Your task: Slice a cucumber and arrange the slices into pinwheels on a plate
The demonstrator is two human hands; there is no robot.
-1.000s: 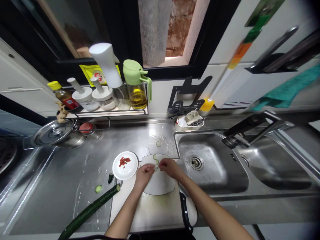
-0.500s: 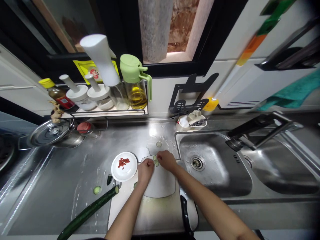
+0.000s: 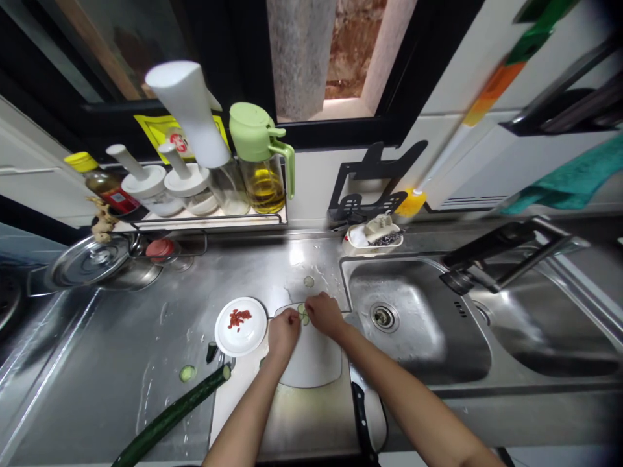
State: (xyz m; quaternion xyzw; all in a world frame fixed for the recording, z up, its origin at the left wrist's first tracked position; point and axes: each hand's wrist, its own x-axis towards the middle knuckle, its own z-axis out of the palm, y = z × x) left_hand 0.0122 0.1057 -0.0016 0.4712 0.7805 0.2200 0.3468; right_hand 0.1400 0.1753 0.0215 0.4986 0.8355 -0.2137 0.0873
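Note:
Several thin cucumber slices [image 3: 304, 318] lie together at the far edge of a white squarish plate [image 3: 311, 366], between my two hands. My right hand [image 3: 325, 314] is closed, its fingertips pinched at the slices from the right. On the left side of the plate's far edge, my left hand [image 3: 284, 329] is closed too, thumb and fingers together. What it may pinch is too small to make out. Under the plate is a cutting board [image 3: 311, 421]. A round white plate [image 3: 220, 334] with small red pieces [image 3: 238, 318] stands left of my left hand.
A long cucumber [image 3: 170, 418] lies at the lower left, near a cut cucumber end [image 3: 187, 373]. A black-handled knife [image 3: 361, 415] rests right of the board. The sink [image 3: 413, 311] is further right. Behind stand an oil jug [image 3: 263, 162] and seasoning jars [image 3: 192, 188].
Both hands stay in nearly the same place, with only slight finger movement at the cucumber slices. The view has shifted a little.

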